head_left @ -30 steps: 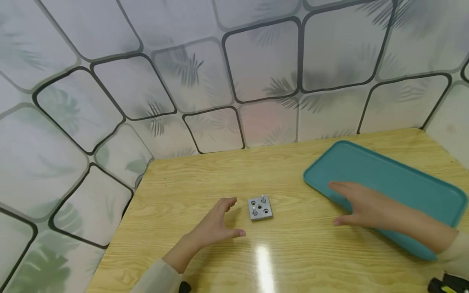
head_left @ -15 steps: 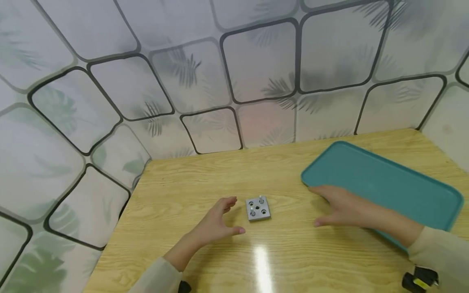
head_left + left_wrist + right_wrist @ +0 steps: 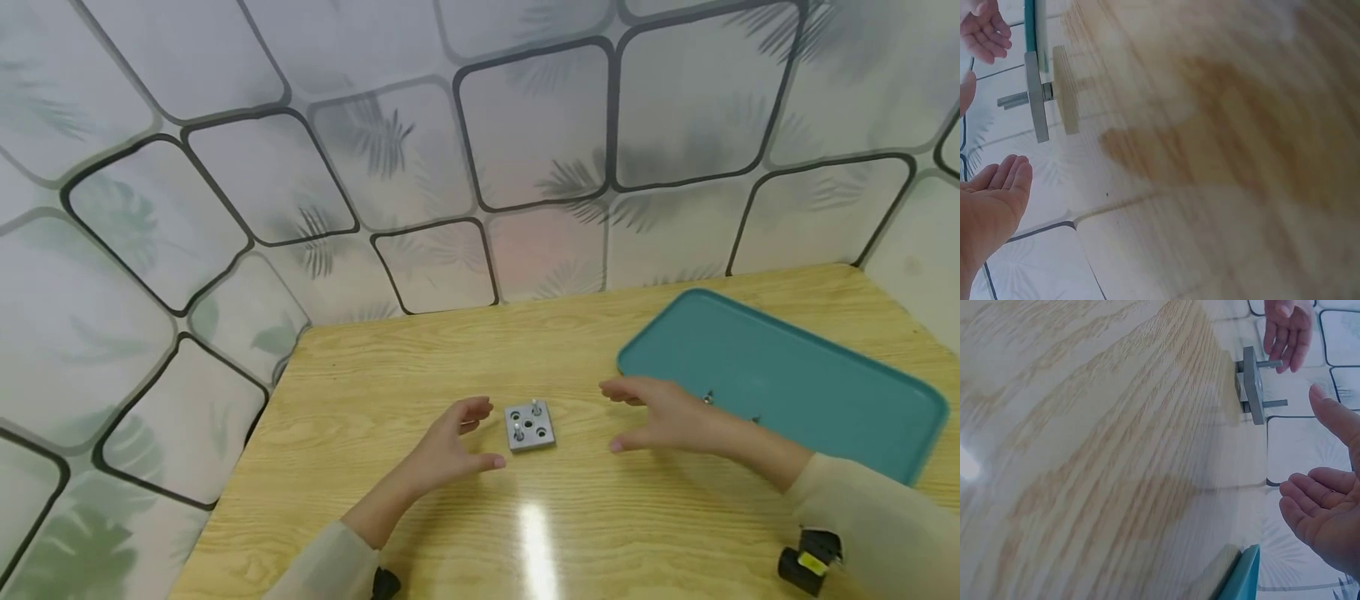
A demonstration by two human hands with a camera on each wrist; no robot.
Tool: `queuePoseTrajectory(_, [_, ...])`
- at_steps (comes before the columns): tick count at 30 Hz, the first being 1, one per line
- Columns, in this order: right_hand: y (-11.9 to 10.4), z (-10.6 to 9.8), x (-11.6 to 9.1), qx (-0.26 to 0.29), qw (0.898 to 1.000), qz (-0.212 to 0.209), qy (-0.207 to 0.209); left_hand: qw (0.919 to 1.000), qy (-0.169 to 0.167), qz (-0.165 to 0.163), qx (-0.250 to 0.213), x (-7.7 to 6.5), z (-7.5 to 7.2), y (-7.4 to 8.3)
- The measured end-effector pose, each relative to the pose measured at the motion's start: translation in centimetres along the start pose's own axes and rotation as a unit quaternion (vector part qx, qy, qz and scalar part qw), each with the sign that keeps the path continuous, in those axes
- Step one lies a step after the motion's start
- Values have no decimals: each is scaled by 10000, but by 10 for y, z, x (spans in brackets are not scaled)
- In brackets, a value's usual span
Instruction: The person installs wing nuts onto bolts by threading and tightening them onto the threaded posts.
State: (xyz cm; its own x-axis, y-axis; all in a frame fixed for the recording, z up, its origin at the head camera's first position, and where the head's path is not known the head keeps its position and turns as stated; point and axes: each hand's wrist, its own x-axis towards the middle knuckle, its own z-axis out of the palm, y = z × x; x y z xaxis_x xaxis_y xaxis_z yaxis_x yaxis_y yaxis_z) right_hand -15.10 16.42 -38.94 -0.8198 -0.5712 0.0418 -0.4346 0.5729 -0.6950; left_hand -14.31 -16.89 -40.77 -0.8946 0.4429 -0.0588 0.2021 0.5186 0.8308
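Note:
A square grey metal plate (image 3: 529, 426) lies on the wooden table, with two thin metal pins standing up from opposite corners and open holes between them. Just left of it, my left hand (image 3: 450, 450) hovers with fingers and thumb spread apart, holding nothing. My right hand (image 3: 663, 414) is to the right of the plate, farther off than the left, thumb and fingers parted and no object between them. Seen edge-on in the right wrist view, the plate (image 3: 1252, 384) has its pins pointing away from the tabletop. In the left wrist view, one pin (image 3: 1012, 100) shows clearly.
A teal tray (image 3: 795, 350) lies at an angle on the right of the table, partly behind my right arm. Small metal pieces (image 3: 708, 397) show on it beside the forearm. Behind the table (image 3: 420, 367) rises a patterned wall (image 3: 547, 125).
My right hand has moved left, off the tray and toward the metal plate, uncovering small pieces on the tray. The left hand has barely shifted, and the plate stays in place.

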Motion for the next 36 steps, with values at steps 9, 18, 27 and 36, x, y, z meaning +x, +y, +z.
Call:
queuePoseTrajectory(9, [1, 12, 17, 459, 9988, 135, -64, 9956, 83, -267, -892, 9, 6, -2])
queuePoseTrajectory(18, [1, 28, 36, 857, 9960, 216, -124, 9891, 39, -522, -1373, 18, 10, -5])
queuePoseTrajectory(27, [5, 41, 51, 1322, 9904, 324, -228, 9820, -22, -822, -1699, 27, 15, -12])
queuePoseTrajectory(36, [5, 51, 65, 1576, 9865, 340, -295, 9841, 1, -863, -1551, 33, 18, -10])
